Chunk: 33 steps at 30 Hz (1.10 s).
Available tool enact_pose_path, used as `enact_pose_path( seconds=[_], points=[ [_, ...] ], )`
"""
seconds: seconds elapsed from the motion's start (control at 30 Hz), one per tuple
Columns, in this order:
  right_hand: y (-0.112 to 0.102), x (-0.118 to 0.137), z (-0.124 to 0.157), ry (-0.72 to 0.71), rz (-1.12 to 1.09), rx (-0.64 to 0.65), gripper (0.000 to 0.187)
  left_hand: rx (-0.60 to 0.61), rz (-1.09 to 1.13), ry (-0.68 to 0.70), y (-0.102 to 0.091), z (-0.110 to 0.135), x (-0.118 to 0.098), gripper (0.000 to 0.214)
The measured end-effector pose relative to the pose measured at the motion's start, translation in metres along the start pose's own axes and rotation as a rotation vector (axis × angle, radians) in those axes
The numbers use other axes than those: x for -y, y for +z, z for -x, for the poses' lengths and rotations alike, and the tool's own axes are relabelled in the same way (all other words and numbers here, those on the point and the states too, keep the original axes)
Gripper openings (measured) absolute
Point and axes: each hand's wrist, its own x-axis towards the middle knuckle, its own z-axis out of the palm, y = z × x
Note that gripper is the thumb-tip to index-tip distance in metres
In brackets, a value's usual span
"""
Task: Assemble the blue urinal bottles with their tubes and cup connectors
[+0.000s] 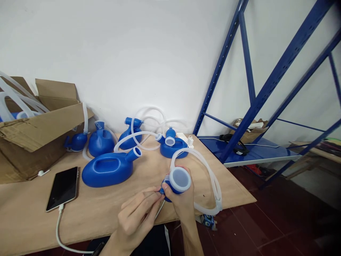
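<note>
My right hand [185,201] is wrapped round a blue urinal cup [176,187], whose wide white rim [181,179] faces up toward me. Pinched in the fingers of my left hand [140,209] is a small blue piece [161,191] at the cup's left side; whether it is joined to the cup I cannot tell. A clear flexible tube [210,174] loops to the right of my right hand and past the table's edge. Just beyond, a blue urinal bottle [108,172] lies with its neck pointing right.
More blue bottles [101,142] and cups stand along the wall with coiled tubes. A cardboard box [39,131] of tubes is at the left, near a phone [63,188] with a charging cable [58,227]. Blue metal shelving [247,153] rises beyond the wooden table's [106,209] right edge.
</note>
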Motion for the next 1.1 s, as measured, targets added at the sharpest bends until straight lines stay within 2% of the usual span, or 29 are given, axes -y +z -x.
enact_pose_path(
  seconds=[0.13, 0.33, 0.53, 0.7, 0.9, 1.1],
  points=[
    [-0.003, 0.005, 0.0, -0.003, 0.049, 0.033, 0.055, 0.006, -0.025, 0.033, -0.001, 0.001, 0.002, 0.023],
    [-0.008, 0.015, -0.002, -0.008, 0.064, 0.096, 0.044, 0.02, 0.082, -0.069, 0.003, 0.008, 0.006, 0.021],
    [-0.01, 0.017, -0.003, -0.003, 0.092, 0.098, 0.031, 0.073, 0.032, -0.105, 0.009, 0.01, 0.008, 0.019],
    [-0.011, 0.014, -0.005, -0.009, 0.098, 0.103, 0.029, 0.126, -0.034, 0.013, 0.014, 0.013, 0.017, 0.02],
    [-0.008, 0.014, -0.002, -0.033, 0.128, 0.02, 0.029, 0.174, -0.183, 0.116, 0.015, 0.02, 0.024, 0.012],
    [-0.006, 0.02, 0.002, -0.038, 0.112, -0.044, 0.033, 0.146, -0.233, 0.182, 0.015, 0.025, 0.028, 0.014]
  ],
)
